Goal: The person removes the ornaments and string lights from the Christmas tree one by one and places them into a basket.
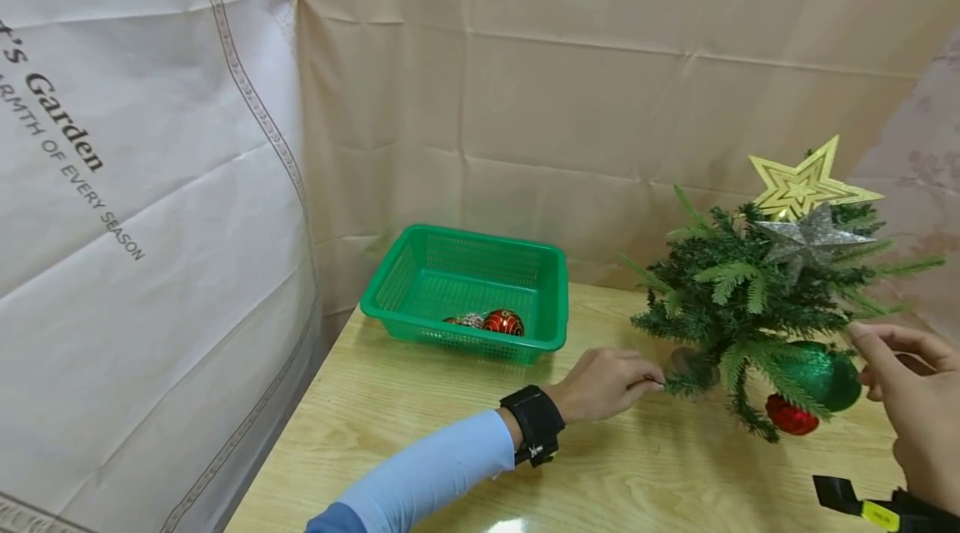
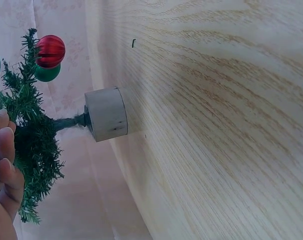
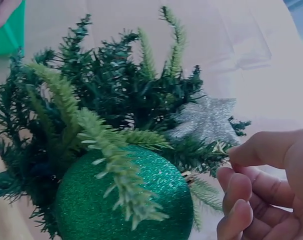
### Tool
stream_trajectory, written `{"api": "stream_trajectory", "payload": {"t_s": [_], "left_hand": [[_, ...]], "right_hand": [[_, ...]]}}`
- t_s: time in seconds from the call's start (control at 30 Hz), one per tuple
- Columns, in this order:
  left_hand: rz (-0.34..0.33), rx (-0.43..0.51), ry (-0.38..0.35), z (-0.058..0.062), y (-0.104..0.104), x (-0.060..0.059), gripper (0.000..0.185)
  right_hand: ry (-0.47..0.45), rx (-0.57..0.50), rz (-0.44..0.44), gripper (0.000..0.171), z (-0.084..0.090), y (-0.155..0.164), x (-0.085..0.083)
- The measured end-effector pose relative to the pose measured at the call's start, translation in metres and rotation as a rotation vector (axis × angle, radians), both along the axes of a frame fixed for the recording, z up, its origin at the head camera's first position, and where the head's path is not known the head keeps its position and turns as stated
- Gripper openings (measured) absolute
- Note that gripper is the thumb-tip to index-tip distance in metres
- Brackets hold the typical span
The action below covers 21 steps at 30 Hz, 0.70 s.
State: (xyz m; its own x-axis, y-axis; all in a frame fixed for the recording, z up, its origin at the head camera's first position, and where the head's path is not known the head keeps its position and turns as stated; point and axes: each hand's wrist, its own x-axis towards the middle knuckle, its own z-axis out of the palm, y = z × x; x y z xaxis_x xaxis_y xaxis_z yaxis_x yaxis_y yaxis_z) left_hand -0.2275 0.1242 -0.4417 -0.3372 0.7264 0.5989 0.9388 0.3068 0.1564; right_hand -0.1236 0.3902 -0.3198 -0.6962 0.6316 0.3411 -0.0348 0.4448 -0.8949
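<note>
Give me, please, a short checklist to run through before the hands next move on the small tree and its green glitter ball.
1. Left hand steadies the tree: ok, its fingers pinch a low branch of the small tree.
2. Tree base flat on the table: ok.
3. Right hand has hold of the green glitter ball: not ok, fingers curl beside it, apart.
4. Ball's hanging loop free of needles: cannot tell, hidden.
5. Red ball out of the way: not ok, it hangs right beside the green one.
6. Green basket has room: ok, few ornaments inside.
</note>
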Motion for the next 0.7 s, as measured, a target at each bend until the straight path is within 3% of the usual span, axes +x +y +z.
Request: {"api": "stream_trajectory", "payload": {"t_s": [0.23, 0.43, 0.7], "left_hand": [[0.002, 0.004, 0.0, 0.0, 0.0, 0.0, 0.015], [0.011, -0.002, -0.01, 0.0, 0.0, 0.001, 0.015], [0.008, -0.001, -0.004, 0.001, 0.0, 0.001, 0.014]], "right_hand": [[0.105, -0.034, -0.071, 0.011, 0.01, 0.001, -0.005], [0.191, 0.068, -0.03, 0.015, 0.013, 0.004, -0.007], [0.212, 0.184, -0.018, 0.021, 0.015, 0.013, -0.006]]}}
